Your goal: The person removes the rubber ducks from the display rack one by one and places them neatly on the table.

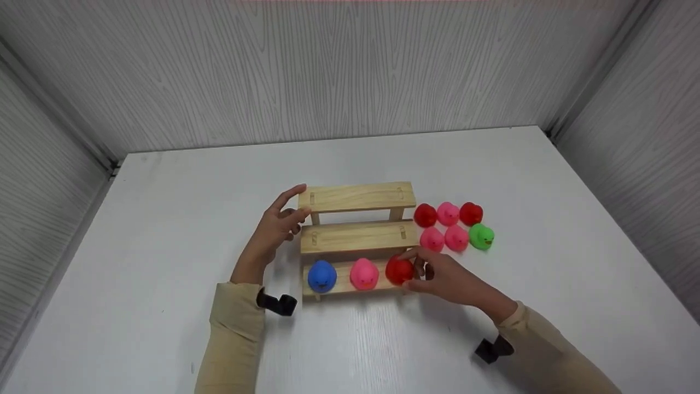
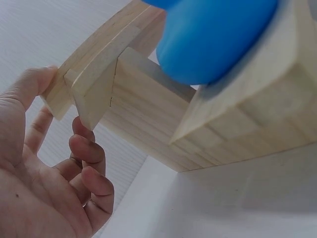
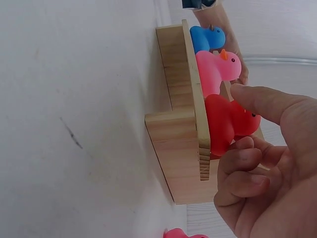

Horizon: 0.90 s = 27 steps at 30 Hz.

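A three-step wooden display stand (image 1: 358,238) sits on the white table. My left hand (image 1: 272,230) grips the left end of its top step, with thumb and index finger on the edge; the left wrist view shows the other fingers loosely curled under it. Along the lowest step stand a blue rubber duck (image 1: 321,276), a pink rubber duck (image 1: 364,274) and, at the right end, a red rubber duck (image 1: 398,271). Thumb and fingers of my right hand (image 1: 451,278) pinch this red duck, which is upright on the step in the right wrist view (image 3: 220,126).
Right of the stand, two rows of loose ducks lie close together: red (image 1: 425,215), pink (image 1: 448,213) and red (image 1: 471,213) behind, two pink ones (image 1: 456,238) and a green one (image 1: 482,237) in front. Pale wood-grain panels (image 1: 350,71) wall the table's back and sides.
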Tool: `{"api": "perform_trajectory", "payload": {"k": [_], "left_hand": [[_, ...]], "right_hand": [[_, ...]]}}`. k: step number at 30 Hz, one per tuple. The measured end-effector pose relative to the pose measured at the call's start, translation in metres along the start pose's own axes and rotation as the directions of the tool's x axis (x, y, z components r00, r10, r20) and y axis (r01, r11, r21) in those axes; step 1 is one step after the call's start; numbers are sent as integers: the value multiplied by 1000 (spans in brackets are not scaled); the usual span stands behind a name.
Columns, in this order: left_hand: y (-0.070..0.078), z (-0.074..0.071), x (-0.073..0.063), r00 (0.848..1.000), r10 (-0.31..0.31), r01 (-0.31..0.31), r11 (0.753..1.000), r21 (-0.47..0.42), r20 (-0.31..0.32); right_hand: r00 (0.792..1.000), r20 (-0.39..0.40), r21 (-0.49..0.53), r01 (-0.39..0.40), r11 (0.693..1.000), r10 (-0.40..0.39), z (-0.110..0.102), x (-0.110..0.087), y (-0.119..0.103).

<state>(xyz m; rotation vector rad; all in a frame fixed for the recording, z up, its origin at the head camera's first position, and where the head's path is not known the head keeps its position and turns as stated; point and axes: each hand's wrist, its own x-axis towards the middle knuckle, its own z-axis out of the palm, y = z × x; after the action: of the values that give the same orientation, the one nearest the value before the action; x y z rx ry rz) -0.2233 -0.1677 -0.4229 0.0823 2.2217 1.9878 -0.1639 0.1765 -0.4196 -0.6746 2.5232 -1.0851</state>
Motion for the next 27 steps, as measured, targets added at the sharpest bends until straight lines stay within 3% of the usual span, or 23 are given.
{"api": "perform_trajectory", "payload": {"k": [18,27], "left_hand": [[1,0,3,1000,-4,4,1000,-13,4],[3,1,1,1000,-17,17,1000,-12,-1]], "right_hand": [[999,-52,-19,-11,1000,10,-24,-14,15],[994,-75,-11,-83,996,82,-29,-20,23]]}}
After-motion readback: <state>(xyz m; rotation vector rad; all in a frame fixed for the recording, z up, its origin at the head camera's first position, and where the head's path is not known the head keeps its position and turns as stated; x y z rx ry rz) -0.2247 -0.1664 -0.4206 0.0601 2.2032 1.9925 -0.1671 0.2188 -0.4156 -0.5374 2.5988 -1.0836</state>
